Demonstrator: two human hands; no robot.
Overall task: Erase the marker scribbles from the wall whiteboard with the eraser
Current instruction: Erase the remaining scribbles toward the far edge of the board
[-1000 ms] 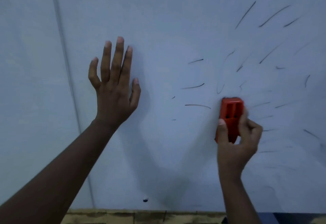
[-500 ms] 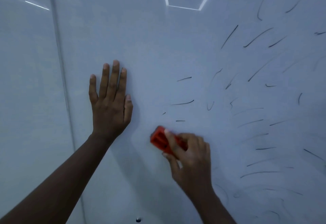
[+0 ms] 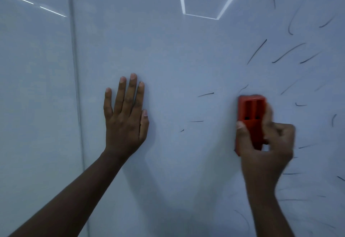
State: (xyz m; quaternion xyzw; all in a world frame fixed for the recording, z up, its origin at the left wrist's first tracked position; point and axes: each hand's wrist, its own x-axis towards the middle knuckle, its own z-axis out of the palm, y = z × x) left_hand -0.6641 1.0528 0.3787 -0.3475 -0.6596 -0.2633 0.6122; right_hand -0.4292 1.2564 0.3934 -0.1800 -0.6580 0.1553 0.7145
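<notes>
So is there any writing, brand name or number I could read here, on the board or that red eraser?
None. The whiteboard carries only loose marker strokes, not letters. The red eraser in the right hand shows no label.

Left hand (image 3: 127, 117) flat on the whiteboard (image 3: 186, 54), fingers straight and pointing up, forearm running down-left. Right hand (image 3: 268, 143) right of it, blurred, thumb and curled fingers gripping the red eraser (image 3: 250, 110), forearm dropping down-right.
</notes>
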